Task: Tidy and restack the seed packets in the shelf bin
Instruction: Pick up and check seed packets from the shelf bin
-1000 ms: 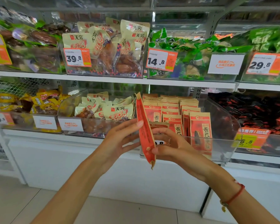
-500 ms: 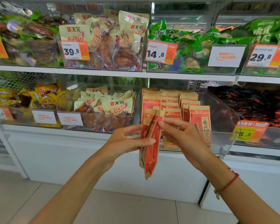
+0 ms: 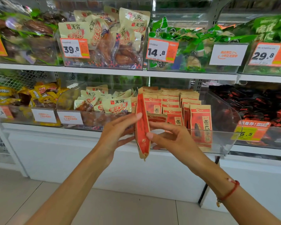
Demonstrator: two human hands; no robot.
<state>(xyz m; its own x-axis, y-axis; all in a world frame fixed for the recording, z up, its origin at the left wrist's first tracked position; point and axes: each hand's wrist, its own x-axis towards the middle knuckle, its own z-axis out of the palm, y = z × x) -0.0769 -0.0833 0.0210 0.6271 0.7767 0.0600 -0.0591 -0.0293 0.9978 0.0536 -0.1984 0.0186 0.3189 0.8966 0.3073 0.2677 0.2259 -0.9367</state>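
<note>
Head view, facing a two-tier store shelf.

Held item: one red-and-kraft seed packet (image 3: pixel 142 125), upright and edge-on to the camera, just in front of the clear shelf bin (image 3: pixel 224 111) at the front edge of the lower shelf (image 3: pixel 258 151). Its lower end hangs below the shelf edge.

Left hand (image 3: pixel 115 135): fingers nearly straight, tips laid flat against the packet's left face near its upper half. No curl around it; the hand presses rather than grips.

Right hand (image 3: pixel 167 137): thumb tip on the packet's right face at mid-height, remaining fingers loosely bent behind it. Looks like a light pinch, though the far-side contact is hidden by the packet itself. A red cord bracelet (image 3: pixel 229 191) sits on the right wrist.

Bin contents: stacked seed packets (image 3: pixel 173 101) stand in upright rows toward the back; one front packet (image 3: pixel 201 125) stands face-forward against the front wall, right of the hands. A tilted packet (image 3: pixel 156 118) leans low behind the held one.

Surroundings: beige chicken snack packs (image 3: pixel 115 105) fill the bin just left. The upper shelf carries price tags reading 39.8 (image 3: pixel 74 48), 14.8 (image 3: pixel 161 50) and 29.8 (image 3: pixel 268 54).
</note>
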